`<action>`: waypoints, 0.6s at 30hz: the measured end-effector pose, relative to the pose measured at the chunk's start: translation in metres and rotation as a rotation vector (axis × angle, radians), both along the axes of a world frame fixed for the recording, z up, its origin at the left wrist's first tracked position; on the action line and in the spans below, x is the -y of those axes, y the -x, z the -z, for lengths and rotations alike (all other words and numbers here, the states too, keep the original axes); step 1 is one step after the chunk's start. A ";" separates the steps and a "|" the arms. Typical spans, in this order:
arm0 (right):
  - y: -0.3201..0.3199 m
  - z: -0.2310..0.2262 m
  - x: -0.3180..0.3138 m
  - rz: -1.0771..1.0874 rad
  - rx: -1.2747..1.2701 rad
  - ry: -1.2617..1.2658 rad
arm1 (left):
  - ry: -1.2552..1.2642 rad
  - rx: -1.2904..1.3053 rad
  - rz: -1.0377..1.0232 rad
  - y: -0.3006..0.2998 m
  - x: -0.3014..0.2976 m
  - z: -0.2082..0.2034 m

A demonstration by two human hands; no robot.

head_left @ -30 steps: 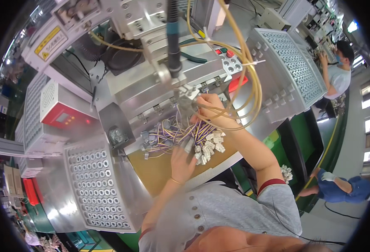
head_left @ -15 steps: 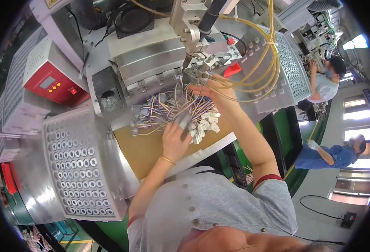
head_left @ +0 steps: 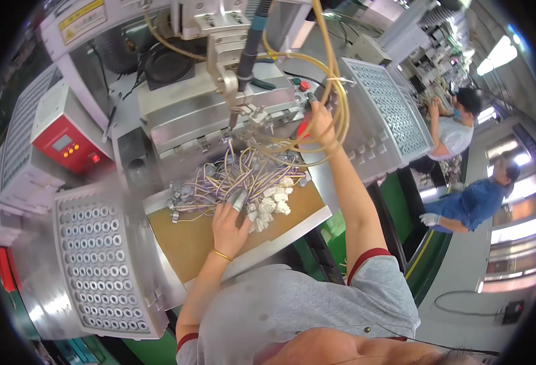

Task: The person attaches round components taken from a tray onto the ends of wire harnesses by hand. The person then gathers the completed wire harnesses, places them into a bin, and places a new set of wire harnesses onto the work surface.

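A pile of purple, yellow and white wires (head_left: 219, 176) with white plug connectors (head_left: 271, 204) and small grey round parts lies on a brown board in front of the machine. My left hand (head_left: 228, 230) rests on the near side of this pile. Grey covers are on its fingertips, and its fingers stretch over the wires beside the connectors. Out to the right, my right hand (head_left: 321, 121) is raised behind the looping yellow tubes. One covered finger points toward the red push button (head_left: 304, 86), close to it; contact cannot be made out. Nothing shows in this hand.
The soldering head (head_left: 234, 112) hangs over the metal fixture (head_left: 189, 131) behind the pile. Trays of round metal parts (head_left: 107, 267) stand left and right (head_left: 392, 109). A red control box (head_left: 70, 143) is at left. Two people are at the right, one seated at work, one in blue.
My right hand has left the wires at the fixture and moved right toward the red button. My left hand stays on the pile. The view has shifted, and the person in blue has moved.
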State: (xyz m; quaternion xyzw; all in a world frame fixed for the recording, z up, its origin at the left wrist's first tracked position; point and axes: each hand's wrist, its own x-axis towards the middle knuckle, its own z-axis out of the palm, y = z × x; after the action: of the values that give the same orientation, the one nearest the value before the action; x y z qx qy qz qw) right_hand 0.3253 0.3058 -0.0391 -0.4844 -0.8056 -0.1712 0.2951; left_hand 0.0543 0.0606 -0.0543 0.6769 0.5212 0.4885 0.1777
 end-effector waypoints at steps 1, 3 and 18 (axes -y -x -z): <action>-0.002 0.004 -0.005 -0.014 0.080 -0.013 | 0.008 -0.007 0.010 0.000 0.000 0.001; -0.010 0.002 -0.012 -0.034 -0.045 0.125 | 0.015 -0.024 0.006 0.000 0.002 0.002; 0.104 -0.009 0.096 -0.145 -0.592 0.755 | -0.036 -0.057 -0.013 -0.002 0.002 0.008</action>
State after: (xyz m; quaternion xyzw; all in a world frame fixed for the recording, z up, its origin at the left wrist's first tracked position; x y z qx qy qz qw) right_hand 0.2214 0.2094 -0.0300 -0.5280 -0.7247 0.2993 0.3263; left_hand 0.0561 0.0585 -0.0622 0.6903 0.5215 0.4794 0.1474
